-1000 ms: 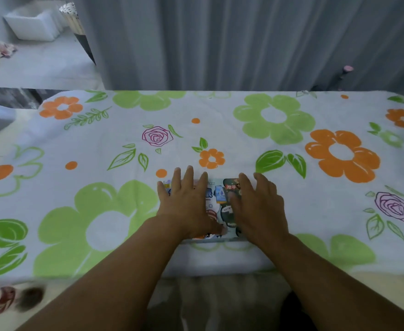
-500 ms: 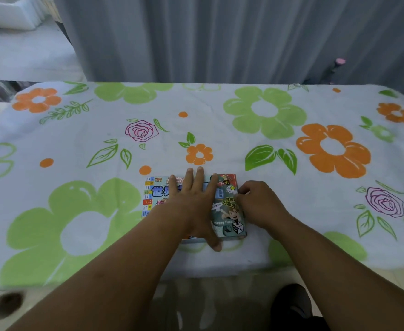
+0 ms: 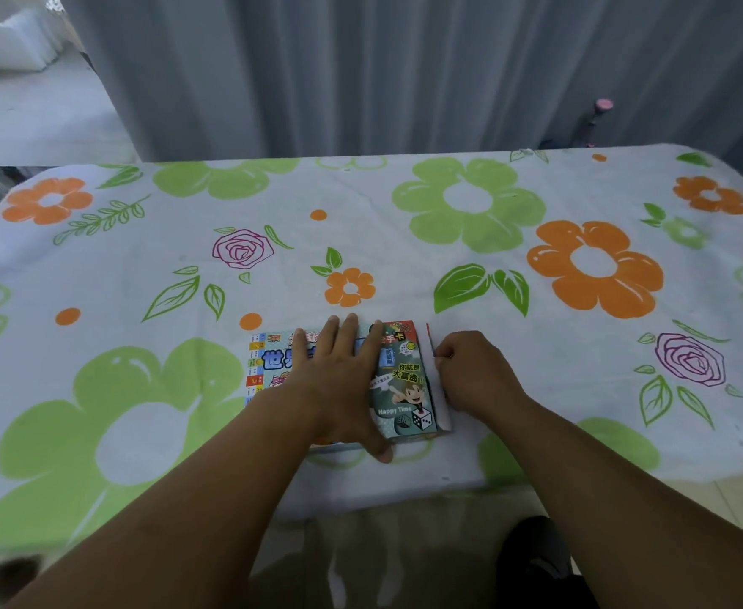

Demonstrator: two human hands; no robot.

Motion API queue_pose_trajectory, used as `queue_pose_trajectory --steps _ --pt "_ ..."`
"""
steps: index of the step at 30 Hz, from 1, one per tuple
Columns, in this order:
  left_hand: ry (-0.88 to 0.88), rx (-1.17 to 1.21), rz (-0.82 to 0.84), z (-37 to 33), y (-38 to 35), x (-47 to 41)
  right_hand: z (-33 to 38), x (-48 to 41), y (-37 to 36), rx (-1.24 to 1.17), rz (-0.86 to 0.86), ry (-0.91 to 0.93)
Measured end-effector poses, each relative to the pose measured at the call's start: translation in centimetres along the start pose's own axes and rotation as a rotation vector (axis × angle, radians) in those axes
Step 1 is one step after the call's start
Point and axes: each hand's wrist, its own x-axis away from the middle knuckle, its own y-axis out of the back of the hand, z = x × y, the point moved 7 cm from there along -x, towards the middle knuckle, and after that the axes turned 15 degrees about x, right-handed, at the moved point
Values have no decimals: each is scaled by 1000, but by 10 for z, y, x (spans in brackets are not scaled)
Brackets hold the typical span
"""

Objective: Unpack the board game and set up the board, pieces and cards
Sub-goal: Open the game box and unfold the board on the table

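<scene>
Cardboard, colour-printed: the board game box (image 3: 400,380) lies flat on the cloth-covered desk (image 3: 492,204), close to the near edge and roughly at the centre of our view, its long side running left to right. Nothing from inside it is visible on the desk.

We find the left hand (image 3: 338,389) laid across the top face of the box, fingers straight and slightly spread, the thumb reaching over the near edge. It presses the box down and grips nothing. The right hand (image 3: 470,375) sits at the right end of the box with its fingers curled in, and it appears to pinch the end flap (image 3: 443,417), which stands away from the box as a pale strip. The exact contact at the fingertips is too small for us to confirm.

In our judgement the step in hand is opening the box, the very start of the task; board, pieces and cards are all yet to come out. The next move calls for swinging the flap fully clear while the left hand steadies the box, then drawing the contents out through the right end. A thin flap pulled hard could tear.
</scene>
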Motion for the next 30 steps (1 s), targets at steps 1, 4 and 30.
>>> queue_pose_trajectory --steps 1,4,30 --pt "-1 0 -1 0 0 0 -2 1 2 70 -28 -3" --pt "2 0 4 1 -1 0 -2 4 18 117 -147 -10" --pt "558 656 -379 79 23 27 6 4 -6 -377 229 -90"
